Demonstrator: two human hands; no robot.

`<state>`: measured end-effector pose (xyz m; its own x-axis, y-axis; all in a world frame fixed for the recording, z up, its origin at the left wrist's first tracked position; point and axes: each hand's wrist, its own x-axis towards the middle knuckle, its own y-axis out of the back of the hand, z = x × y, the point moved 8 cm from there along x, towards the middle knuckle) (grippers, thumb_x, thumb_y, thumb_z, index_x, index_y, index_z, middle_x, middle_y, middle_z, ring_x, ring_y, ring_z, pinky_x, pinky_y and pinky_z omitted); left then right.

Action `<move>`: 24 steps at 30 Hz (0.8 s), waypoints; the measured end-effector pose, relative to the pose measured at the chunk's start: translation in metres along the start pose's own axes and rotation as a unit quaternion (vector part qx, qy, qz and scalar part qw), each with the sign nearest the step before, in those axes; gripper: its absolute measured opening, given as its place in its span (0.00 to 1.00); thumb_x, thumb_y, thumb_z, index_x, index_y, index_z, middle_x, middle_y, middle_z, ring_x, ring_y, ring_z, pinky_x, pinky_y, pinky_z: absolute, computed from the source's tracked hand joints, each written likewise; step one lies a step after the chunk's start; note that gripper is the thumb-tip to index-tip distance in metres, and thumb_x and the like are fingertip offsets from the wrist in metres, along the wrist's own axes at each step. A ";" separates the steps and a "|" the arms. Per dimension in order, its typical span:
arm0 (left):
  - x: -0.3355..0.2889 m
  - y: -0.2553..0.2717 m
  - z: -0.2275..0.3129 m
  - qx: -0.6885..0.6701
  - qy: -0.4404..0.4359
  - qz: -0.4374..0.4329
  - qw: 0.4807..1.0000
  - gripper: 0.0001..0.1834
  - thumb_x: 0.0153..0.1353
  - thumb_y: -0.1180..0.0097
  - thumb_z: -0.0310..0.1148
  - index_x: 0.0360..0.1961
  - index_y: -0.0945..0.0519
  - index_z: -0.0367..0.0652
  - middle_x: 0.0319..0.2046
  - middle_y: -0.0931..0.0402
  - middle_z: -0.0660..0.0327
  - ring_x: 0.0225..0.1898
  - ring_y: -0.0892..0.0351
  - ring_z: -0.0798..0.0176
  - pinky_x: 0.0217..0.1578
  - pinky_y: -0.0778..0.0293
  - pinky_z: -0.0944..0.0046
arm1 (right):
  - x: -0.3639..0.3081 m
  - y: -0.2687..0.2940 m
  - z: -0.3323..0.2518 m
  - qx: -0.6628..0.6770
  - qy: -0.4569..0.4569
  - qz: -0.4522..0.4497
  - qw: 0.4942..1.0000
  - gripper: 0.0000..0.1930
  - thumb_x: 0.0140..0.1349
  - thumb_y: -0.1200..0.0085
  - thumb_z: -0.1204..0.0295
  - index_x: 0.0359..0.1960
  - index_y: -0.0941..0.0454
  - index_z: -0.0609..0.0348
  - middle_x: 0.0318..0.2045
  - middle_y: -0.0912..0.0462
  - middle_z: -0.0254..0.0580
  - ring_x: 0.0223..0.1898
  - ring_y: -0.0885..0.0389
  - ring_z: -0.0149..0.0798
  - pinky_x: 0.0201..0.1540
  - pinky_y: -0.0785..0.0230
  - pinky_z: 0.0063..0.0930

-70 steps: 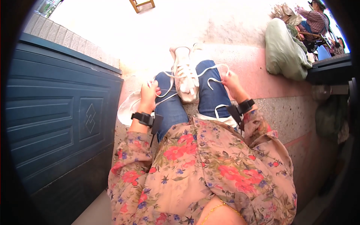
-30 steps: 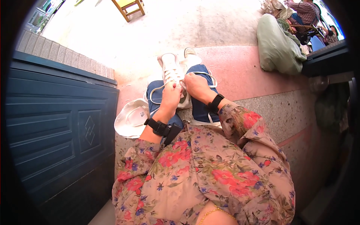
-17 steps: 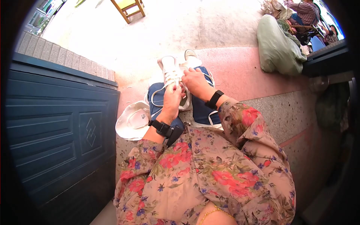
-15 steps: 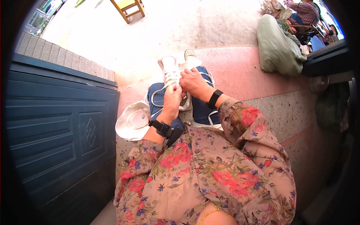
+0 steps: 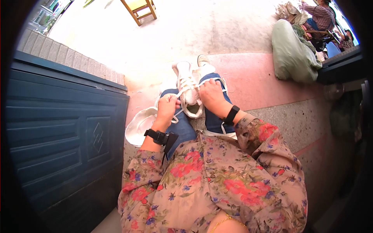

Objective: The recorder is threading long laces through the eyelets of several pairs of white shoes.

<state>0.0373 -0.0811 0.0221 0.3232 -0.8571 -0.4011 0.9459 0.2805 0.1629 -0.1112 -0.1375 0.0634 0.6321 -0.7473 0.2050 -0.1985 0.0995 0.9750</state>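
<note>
A white lace-up sneaker (image 5: 190, 95) rests between my knees, its toe pointing away from me and its opening towards me. My left hand (image 5: 167, 109), at the shoe's left side, pinches a white shoelace (image 5: 181, 92) between thumb and fingers. On the right side, my right hand (image 5: 213, 98) is closed round the other stretch of lace, beside the eyelets. The laces spread out to both sides from the upper part of the shoe. Blue trousers (image 5: 179, 134) cover my legs underneath, with more white laces or cords lying across them.
A white bowl-shaped thing (image 5: 136, 130) lies left of my leg. The dark blue panelled door (image 5: 58, 124) stands at the left. A pale green sack (image 5: 290, 54) sits at the right, with a seated person (image 5: 320, 16) beyond it. A wooden stool (image 5: 140, 11) is far ahead.
My hands have moved apart from close together at the shoe, the left one to the left and the right one to the right. The laces are now drawn out sideways between them.
</note>
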 end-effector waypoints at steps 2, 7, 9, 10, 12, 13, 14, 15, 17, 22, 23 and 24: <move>-0.003 -0.007 -0.003 -0.011 0.025 -0.010 1.000 0.08 0.60 0.55 0.31 0.29 0.27 0.39 0.17 0.33 0.70 0.15 0.38 0.80 0.14 0.42 0.80 | 0.000 -0.008 0.009 0.068 -0.031 -0.023 0.997 0.07 0.45 0.51 0.73 0.25 0.24 0.61 0.28 0.24 0.47 0.37 0.29 0.45 0.39 0.38 0.36; -0.006 -0.018 0.002 -0.016 0.026 -0.037 0.999 0.08 0.60 0.54 0.33 0.29 0.27 0.41 0.15 0.39 0.73 0.12 0.45 0.81 0.11 0.48 0.79 | 0.001 -0.009 0.024 0.231 -0.035 0.042 0.971 0.07 0.46 0.54 0.76 0.27 0.26 0.64 0.28 0.24 0.51 0.35 0.29 0.51 0.40 0.36 0.40; 0.001 -0.020 0.003 -0.012 0.028 -0.049 0.998 0.08 0.60 0.54 0.34 0.31 0.27 0.42 0.14 0.40 0.75 0.11 0.47 0.82 0.10 0.52 0.78 | -0.003 -0.002 0.021 0.267 -0.014 0.090 0.959 0.08 0.46 0.53 0.77 0.30 0.27 0.64 0.28 0.24 0.49 0.35 0.29 0.50 0.41 0.36 0.38; 0.003 -0.023 0.013 -0.052 0.017 -0.057 0.997 0.08 0.60 0.54 0.34 0.31 0.27 0.41 0.14 0.40 0.75 0.11 0.48 0.82 0.10 0.52 0.78 | -0.004 -0.002 0.020 0.266 -0.014 0.088 0.960 0.08 0.46 0.53 0.77 0.30 0.27 0.64 0.28 0.24 0.49 0.35 0.29 0.50 0.41 0.36 0.38; 0.016 -0.032 0.030 -0.082 -0.018 -0.070 0.994 0.09 0.60 0.53 0.35 0.31 0.28 0.41 0.14 0.41 0.76 0.11 0.48 0.83 0.09 0.54 0.79 | -0.002 -0.003 0.004 0.177 0.061 0.064 0.980 0.10 0.45 0.52 0.75 0.31 0.27 0.61 0.27 0.24 0.45 0.35 0.28 0.47 0.40 0.36 0.34; 0.021 -0.037 0.042 -0.063 -0.055 -0.075 0.994 0.09 0.60 0.53 0.34 0.30 0.26 0.40 0.14 0.40 0.75 0.12 0.46 0.82 0.11 0.51 0.78 | 0.001 -0.002 -0.001 0.175 0.063 0.064 0.980 0.10 0.45 0.52 0.75 0.31 0.27 0.61 0.27 0.24 0.45 0.35 0.28 0.47 0.40 0.36 0.34; 0.035 -0.038 0.044 -0.010 -0.115 -0.059 0.992 0.10 0.59 0.52 0.34 0.30 0.25 0.38 0.14 0.36 0.73 0.14 0.42 0.80 0.13 0.47 0.76 | 0.005 -0.006 -0.010 0.111 0.074 0.032 0.991 0.09 0.45 0.51 0.74 0.30 0.26 0.60 0.27 0.24 0.43 0.36 0.28 0.44 0.39 0.37 0.33; 0.049 -0.045 0.047 0.040 -0.175 -0.045 0.983 0.11 0.59 0.51 0.34 0.29 0.24 0.36 0.14 0.33 0.70 0.15 0.39 0.79 0.15 0.43 0.74 | 0.008 -0.011 -0.014 0.043 0.081 0.000 0.996 0.08 0.45 0.51 0.73 0.29 0.25 0.58 0.27 0.24 0.42 0.36 0.28 0.42 0.38 0.37 0.32; 0.062 -0.058 0.058 0.111 -0.183 -0.055 0.975 0.11 0.56 0.50 0.34 0.30 0.23 0.35 0.19 0.28 0.60 0.20 0.31 0.69 0.22 0.37 0.69 | 0.013 -0.011 -0.016 -0.011 0.072 -0.015 0.997 0.06 0.47 0.52 0.70 0.24 0.24 0.58 0.29 0.25 0.41 0.38 0.30 0.39 0.37 0.40 0.31; 0.084 -0.079 0.053 0.239 -0.140 -0.126 0.953 0.13 0.51 0.48 0.36 0.30 0.21 0.36 0.27 0.23 0.46 0.32 0.22 0.53 0.34 0.29 0.60 | 0.005 0.008 -0.018 0.033 0.188 0.059 0.980 0.08 0.47 0.52 0.70 0.28 0.26 0.57 0.30 0.30 0.38 0.38 0.32 0.38 0.38 0.41 0.30; 0.086 -0.082 0.049 0.297 -0.132 -0.145 0.934 0.13 0.51 0.48 0.36 0.30 0.21 0.36 0.27 0.23 0.46 0.32 0.22 0.52 0.35 0.29 0.60 | 0.002 0.005 -0.015 0.033 0.188 0.060 0.980 0.08 0.47 0.52 0.70 0.28 0.26 0.57 0.30 0.30 0.38 0.38 0.32 0.38 0.38 0.41 0.30; 0.088 -0.084 0.042 0.353 -0.121 -0.163 0.913 0.13 0.50 0.47 0.37 0.30 0.20 0.36 0.28 0.23 0.46 0.33 0.22 0.52 0.36 0.29 0.59 | -0.002 0.017 -0.018 0.082 0.199 0.090 0.972 0.08 0.46 0.51 0.70 0.29 0.27 0.57 0.29 0.31 0.38 0.37 0.32 0.38 0.37 0.41 0.31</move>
<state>-0.0146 -0.1981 0.0115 -0.0686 -0.9398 -0.3347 0.7103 -0.2816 0.6451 -0.1027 -0.1222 0.0812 0.8096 -0.4112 0.4190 -0.4285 0.0739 0.9005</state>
